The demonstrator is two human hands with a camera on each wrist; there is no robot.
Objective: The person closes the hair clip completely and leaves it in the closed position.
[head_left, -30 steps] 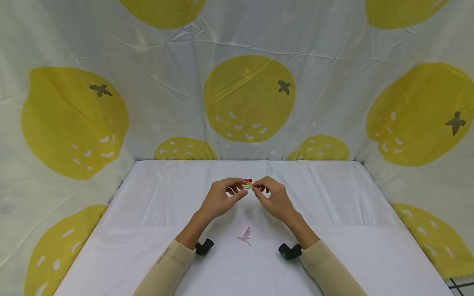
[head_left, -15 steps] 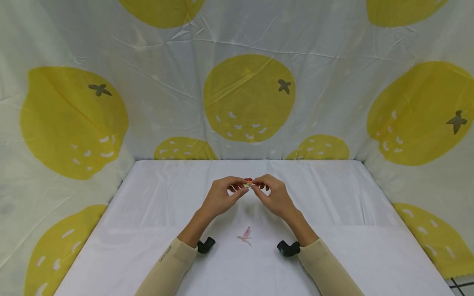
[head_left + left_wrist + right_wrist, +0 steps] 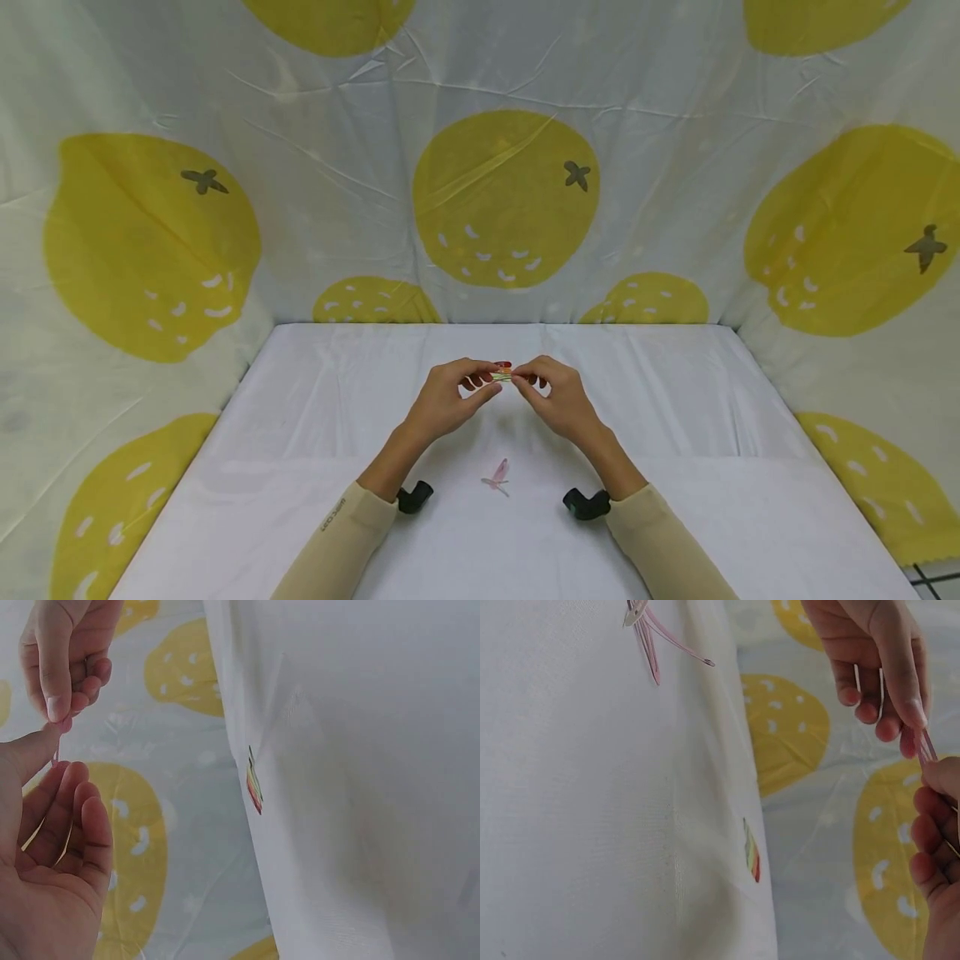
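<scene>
Near the far edge of the table, my left hand [image 3: 447, 402] and right hand [image 3: 558, 400] meet almost fingertip to fingertip. Between them is a slim pink hair clip [image 3: 927, 748], a thin strip in both wrist views. My left thumb and fingertips pinch one end of it; my right thumb and forefinger pinch the other. Most of it is hidden by the fingers. Beyond the hands in the head view, a fan of red, orange, yellow and green hair clips [image 3: 254, 787] lies on the cloth. Closer to me lie several pink hair clips [image 3: 496, 477], spread apart.
White cloth [image 3: 480, 550] covers the table. A lemon-print curtain [image 3: 502, 200] hangs behind it and at both sides. Dark wrist cameras [image 3: 587, 505] stick out inward from the beige sleeves [image 3: 663, 542].
The fingertips came slightly closer together about half a second ago, and now stand slightly farther apart. Both hands keep their pinch. The clips on the table have not moved.
</scene>
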